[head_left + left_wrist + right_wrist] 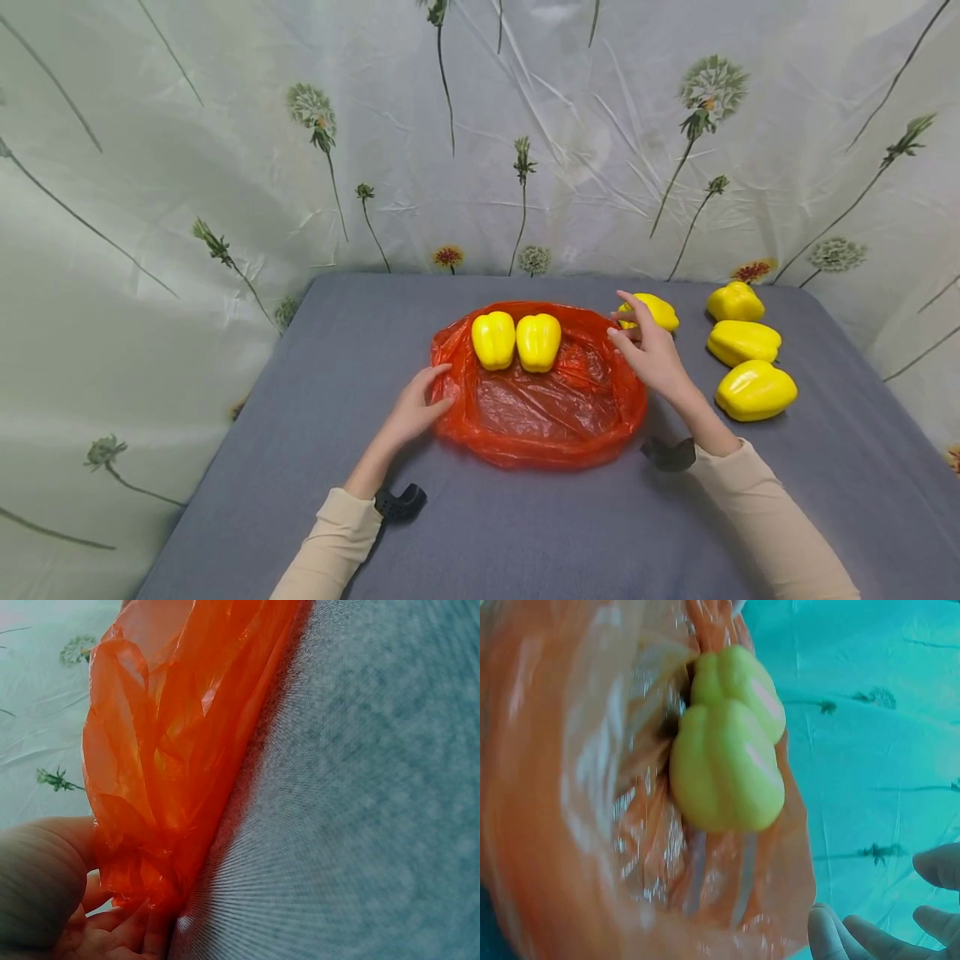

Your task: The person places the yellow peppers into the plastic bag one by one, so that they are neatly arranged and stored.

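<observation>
A red plastic bag [517, 454] lies with its mouth spread wide and its rim rolled outward. Inside, toward the back, two yellow bell peppers [493, 342] stand side by side; the right wrist view shows both peppers [727, 769] too. At the bag's left side is my left hand [414, 408], thumb and fingers apart, touching the plastic; some fingertips are hidden behind the bag [165, 765] in the left wrist view. My right hand [651, 350] is over the bag's right rim, fingers parted and holding nothing. Behind it, another yellow pepper [658, 312] is partly covered.
On the right of the grey-covered table [337, 333], three more yellow peppers lie in a column: a back one [737, 302], a middle one [744, 342] and a front one [756, 391]. A dandelion-print curtain [585, 167] hangs behind the table.
</observation>
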The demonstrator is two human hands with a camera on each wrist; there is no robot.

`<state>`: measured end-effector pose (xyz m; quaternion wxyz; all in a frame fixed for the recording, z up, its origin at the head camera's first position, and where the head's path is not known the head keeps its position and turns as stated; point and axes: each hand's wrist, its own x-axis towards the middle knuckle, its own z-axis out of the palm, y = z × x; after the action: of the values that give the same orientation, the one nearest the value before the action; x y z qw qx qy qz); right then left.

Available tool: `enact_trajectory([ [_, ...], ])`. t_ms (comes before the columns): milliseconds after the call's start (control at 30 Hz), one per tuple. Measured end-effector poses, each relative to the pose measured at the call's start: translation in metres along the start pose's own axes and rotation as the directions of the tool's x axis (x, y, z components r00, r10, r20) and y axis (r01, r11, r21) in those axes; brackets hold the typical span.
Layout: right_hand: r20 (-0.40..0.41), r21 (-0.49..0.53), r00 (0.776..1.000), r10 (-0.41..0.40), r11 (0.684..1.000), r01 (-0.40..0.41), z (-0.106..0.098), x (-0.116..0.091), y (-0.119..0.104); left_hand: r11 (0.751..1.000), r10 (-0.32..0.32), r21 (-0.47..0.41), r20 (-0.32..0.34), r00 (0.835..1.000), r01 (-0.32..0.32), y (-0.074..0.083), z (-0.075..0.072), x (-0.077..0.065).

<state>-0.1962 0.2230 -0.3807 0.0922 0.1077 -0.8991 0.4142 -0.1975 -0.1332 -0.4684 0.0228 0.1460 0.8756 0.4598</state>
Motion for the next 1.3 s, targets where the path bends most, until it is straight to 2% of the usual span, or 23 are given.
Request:
enact_trajectory([
  [133,-0.039,-0.007,0.999,-0.007,1.000,0.006,-0.012,0.002,0.008,1.000,0.017,0.000,-0.007,1.000,-0.017,0.001,0.000,0.000],
  [367,-0.110,-0.055,0.992,0.059,0.996,-0.066,-0.035,0.010,0.022,1.000,0.024,-0.005,-0.008,1.000,-0.024,0.000,0.000,0.000],
  [533,-0.121,-0.047,0.987,0.106,0.993,-0.112,-0.045,0.016,0.035,1.000,0.025,-0.005,-0.013,1.000,-0.025,0.000,0.000,0.000],
  [700,-0.120,-0.044,0.984,0.132,0.990,-0.138,-0.049,0.022,0.049,0.999,0.043,-0.012,-0.026,0.999,-0.044,0.000,0.001,0.000],
  [867,-0.071,-0.046,0.982,0.177,0.983,-0.180,-0.050,0.030,0.063,0.999,0.041,-0.015,-0.031,0.999,-0.041,0.001,0.001,0.000],
  [1000,-0.046,-0.042,0.968,0.247,0.968,-0.249,-0.047,0.037,0.072,0.999,0.047,-0.012,-0.031,0.998,-0.047,0.000,0.001,0.000],
  [1100,-0.056,-0.047,0.956,0.289,0.955,-0.291,-0.044,0.041,0.076,0.999,0.044,-0.018,-0.026,0.999,-0.045,0.000,0.001,0.000],
  [1300,-0.022,-0.083,0.952,0.304,0.949,-0.305,-0.040,0.045,0.084,0.999,0.022,-0.024,-0.014,1.000,-0.023,0.000,0.001,-0.002],
])
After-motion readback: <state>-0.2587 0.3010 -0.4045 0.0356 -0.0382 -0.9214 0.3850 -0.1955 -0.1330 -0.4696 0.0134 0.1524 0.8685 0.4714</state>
